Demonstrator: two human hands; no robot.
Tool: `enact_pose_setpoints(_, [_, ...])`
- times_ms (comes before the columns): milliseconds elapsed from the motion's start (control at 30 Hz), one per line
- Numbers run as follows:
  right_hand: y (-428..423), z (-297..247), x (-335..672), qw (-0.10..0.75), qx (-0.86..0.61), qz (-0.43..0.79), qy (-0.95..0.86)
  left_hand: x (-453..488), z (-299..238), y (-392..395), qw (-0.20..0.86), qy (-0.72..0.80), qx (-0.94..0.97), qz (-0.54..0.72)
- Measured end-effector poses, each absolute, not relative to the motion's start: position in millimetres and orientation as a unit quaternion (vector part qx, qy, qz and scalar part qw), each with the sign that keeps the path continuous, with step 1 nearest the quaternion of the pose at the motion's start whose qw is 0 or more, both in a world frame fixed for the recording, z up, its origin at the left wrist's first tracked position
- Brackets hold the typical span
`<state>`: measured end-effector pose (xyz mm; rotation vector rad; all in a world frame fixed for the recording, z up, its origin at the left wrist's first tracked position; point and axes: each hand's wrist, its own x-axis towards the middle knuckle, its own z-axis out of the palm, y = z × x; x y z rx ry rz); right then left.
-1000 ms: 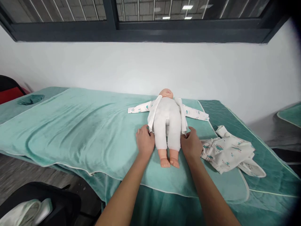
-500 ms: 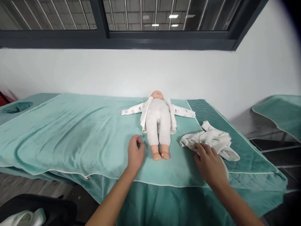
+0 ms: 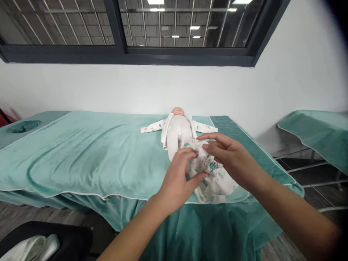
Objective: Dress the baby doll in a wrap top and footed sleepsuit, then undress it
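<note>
A baby doll [image 3: 178, 132] lies on its back on a teal towel [image 3: 89, 152], head toward the wall, in an open printed jacket with sleeves spread out. In front of the doll's legs I hold up a small white printed garment [image 3: 210, 172] with both hands. My left hand [image 3: 178, 179] pinches its left edge with thumb and fingers. My right hand [image 3: 231, 157] grips its upper right part, fingers partly stretched over the cloth. The garment and my hands hide the doll's legs and feet.
The towel covers a long teal padded table [image 3: 244, 141] against a white wall under a dark-framed window. A second teal-covered table [image 3: 318, 130] stands at the right. At bottom left a dark seat [image 3: 67, 235] holds a whitish cloth [image 3: 29, 248].
My right hand took the printed garment from the table at the right and brought it in front of the doll. My left hand left the doll's side and joined it on the garment.
</note>
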<state>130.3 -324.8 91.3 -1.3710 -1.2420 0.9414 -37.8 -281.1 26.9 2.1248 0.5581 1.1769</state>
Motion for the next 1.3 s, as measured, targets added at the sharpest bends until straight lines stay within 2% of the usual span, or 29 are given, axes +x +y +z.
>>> enact_pose_setpoints(100, [-324, 118, 116, 0.508, -0.504, 0.431, -0.551, -48, 56, -273, 0.254, 0.200, 0.796, 0.512])
enact_pose_setpoints(233, [-325, 136, 105, 0.510, -0.449, 0.421, -0.601, -64, 86, -271, 0.203, 0.219, 0.804, 0.514])
enact_pose_setpoints(400, [-324, 141, 107, 0.455, -0.446, 0.332, -0.696, -76, 99, -268, 0.278, 0.298, 0.750, 0.520])
enact_pose_setpoints(500, [-316, 138, 111, 0.391, -0.462, 0.252, -0.755, -80, 100, -258, 0.336, 0.303, 0.737, 0.502])
enact_pose_setpoints(567, [-308, 136, 114, 0.384, -0.474, 0.205, -0.765, -82, 101, -249, 0.388, 0.288, 0.733, 0.479])
enact_pose_setpoints(667, [-294, 137, 117, 0.438, -0.484, 0.227, -0.723, -85, 103, -237, 0.477, 0.263, 0.706, 0.452])
enact_pose_setpoints(767, [-285, 140, 115, 0.510, -0.456, 0.333, -0.649, -87, 108, -228, 0.549, 0.247, 0.680, 0.419])
enact_pose_setpoints(867, [-279, 139, 111, 0.541, -0.418, 0.409, -0.604, -91, 117, -222, 0.596, 0.233, 0.679, 0.358])
enact_pose_setpoints(1067, [-268, 128, 112, 0.568, -0.409, 0.438, -0.564, -108, 111, -208, 0.648, 0.197, 0.718, 0.163])
enact_pose_setpoints(1133, [-265, 123, 118, 0.584, -0.419, 0.428, -0.548, -110, 99, -205, 0.682, 0.181, 0.690, 0.161])
enact_pose_setpoints(1200, [-265, 117, 123, 0.556, -0.428, 0.430, -0.568, -106, 88, -203, 0.709, 0.176, 0.638, 0.244])
enact_pose_setpoints(1300, [-270, 109, 125, 0.377, -0.436, 0.479, -0.662, -92, 78, -200, 0.719, 0.165, 0.562, 0.374])
